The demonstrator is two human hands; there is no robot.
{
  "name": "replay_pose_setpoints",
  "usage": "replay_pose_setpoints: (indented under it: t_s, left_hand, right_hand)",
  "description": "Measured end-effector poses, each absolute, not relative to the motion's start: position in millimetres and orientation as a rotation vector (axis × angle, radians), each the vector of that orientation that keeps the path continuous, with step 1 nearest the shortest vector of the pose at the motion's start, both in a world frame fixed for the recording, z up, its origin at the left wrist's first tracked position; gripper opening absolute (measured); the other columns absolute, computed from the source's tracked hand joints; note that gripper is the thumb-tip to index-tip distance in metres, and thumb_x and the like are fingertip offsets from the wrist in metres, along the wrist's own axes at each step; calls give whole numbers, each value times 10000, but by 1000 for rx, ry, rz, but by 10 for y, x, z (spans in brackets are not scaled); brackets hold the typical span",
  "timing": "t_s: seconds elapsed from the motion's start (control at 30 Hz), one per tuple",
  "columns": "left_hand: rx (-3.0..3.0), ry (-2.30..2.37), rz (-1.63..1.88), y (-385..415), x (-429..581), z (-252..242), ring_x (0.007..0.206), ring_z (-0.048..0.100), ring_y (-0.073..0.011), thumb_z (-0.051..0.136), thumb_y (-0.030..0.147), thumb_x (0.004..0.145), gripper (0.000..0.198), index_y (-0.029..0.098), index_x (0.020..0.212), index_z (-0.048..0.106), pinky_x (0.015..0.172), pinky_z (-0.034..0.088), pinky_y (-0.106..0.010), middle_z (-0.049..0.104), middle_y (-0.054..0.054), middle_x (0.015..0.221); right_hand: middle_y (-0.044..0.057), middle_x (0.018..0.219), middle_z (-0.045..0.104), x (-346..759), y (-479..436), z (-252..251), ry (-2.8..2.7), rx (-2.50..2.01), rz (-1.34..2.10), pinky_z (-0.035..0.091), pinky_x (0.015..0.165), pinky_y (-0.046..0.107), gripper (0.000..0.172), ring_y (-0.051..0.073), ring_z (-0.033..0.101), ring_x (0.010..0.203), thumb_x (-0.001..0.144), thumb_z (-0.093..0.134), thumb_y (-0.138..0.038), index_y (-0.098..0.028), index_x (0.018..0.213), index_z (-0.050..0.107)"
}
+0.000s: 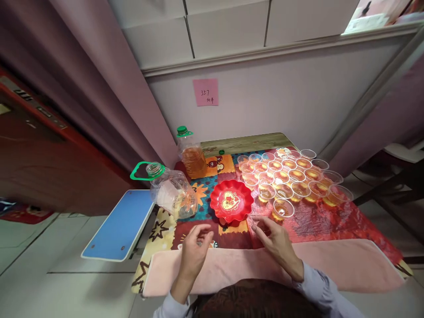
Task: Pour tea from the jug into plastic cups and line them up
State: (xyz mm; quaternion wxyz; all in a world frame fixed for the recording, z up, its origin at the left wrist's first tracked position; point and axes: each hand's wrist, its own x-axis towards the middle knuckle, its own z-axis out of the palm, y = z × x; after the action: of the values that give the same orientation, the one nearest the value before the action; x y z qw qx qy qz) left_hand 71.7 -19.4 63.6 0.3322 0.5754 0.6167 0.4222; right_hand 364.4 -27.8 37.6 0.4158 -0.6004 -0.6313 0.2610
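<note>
My left hand (194, 251) hovers over the near part of the table, fingers curved and apart, with nothing in it. My right hand (275, 242) is likewise open and bare, just below the red scalloped bowl (217, 207), which has a gold heart print inside. Close to its fingers stands a clear plastic cup (284, 208) with amber liquid. Behind that cup, several similar cups (276, 178) stand in rows. Left of the bowl is an open clear jug (172, 194) with a green handle, nearly drained.
A second jug (193, 160) with a green cap holds amber liquid at the back left. A green cap (221, 152) lies on the table's rear edge. A folded pink towel (341, 265) runs along the front edge. A blue board (119, 225) sticks out at left.
</note>
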Motion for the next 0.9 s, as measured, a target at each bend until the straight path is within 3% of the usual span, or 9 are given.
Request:
replay_pose_setpoints:
  t_s: [0.1, 0.17, 0.27, 0.43, 0.67, 0.8, 0.9]
  left_hand:
    - [1217, 1605, 1057, 61, 923, 514, 763, 744, -211, 837, 577, 762, 621, 198, 1240, 717, 735, 610, -372, 783, -123, 1119]
    - [1173, 1632, 1057, 223, 1004, 424, 721, 739, -189, 877, 561, 715, 775, 176, 1345, 643, 740, 611, -382, 748, -175, 1244]
    - [1138, 1620, 1059, 384, 1072, 318, 727, 741, -179, 901, 577, 693, 846, 178, 1379, 605, 725, 602, -363, 715, -200, 1315]
    - [1089, 1586, 1083, 441, 1144, 222, 781, 735, -188, 936, 611, 668, 849, 198, 1342, 626, 734, 601, -348, 725, -170, 1255]
    - [1091, 1576, 1114, 423, 1128, 247, 771, 718, -187, 930, 628, 663, 794, 182, 1263, 663, 759, 605, -370, 731, -174, 1211]
    - [1156, 1592, 1130, 389, 1050, 389, 714, 693, -179, 904, 607, 669, 669, 201, 1152, 682, 725, 588, -359, 752, -122, 1086]
    - [1246, 1593, 1159, 376, 1033, 585, 730, 686, -195, 841, 602, 721, 525, 220, 1053, 699, 714, 578, -357, 744, -88, 1014]
  right_hand:
    - [110, 1069, 834, 3558, -94, 231, -1495, -1594, 696, 653, 782, 400, 561, 271, 804, 859, 1007, 648, -566, -201, 1433, 666]
    - [171, 1217, 817, 3522, 22, 129, -1488, -1594, 646, 647, 930, 502, 655, 324, 805, 1016, 974, 649, -599, -177, 1475, 632]
    - [219, 1317, 789, 3473, 137, 7, -1463, -1572, 660, 627, 991, 569, 706, 356, 801, 1081, 961, 636, -611, -159, 1503, 604]
    - [234, 1385, 763, 3409, 196, -53, -1395, -1567, 721, 643, 954, 551, 729, 348, 814, 1046, 937, 658, -617, -171, 1510, 594]
    - [237, 1295, 788, 3415, 172, 54, -1335, -1548, 824, 672, 864, 521, 755, 324, 826, 942, 946, 654, -626, -131, 1511, 587]
    - [213, 1304, 787, 3418, -13, 207, -1356, -1519, 699, 688, 817, 475, 627, 313, 818, 974, 997, 636, -572, -178, 1485, 632]
    - [156, 1188, 827, 3368, -119, 408, -1471, -1447, 635, 676, 794, 430, 463, 279, 806, 896, 1031, 607, -489, -224, 1399, 702]
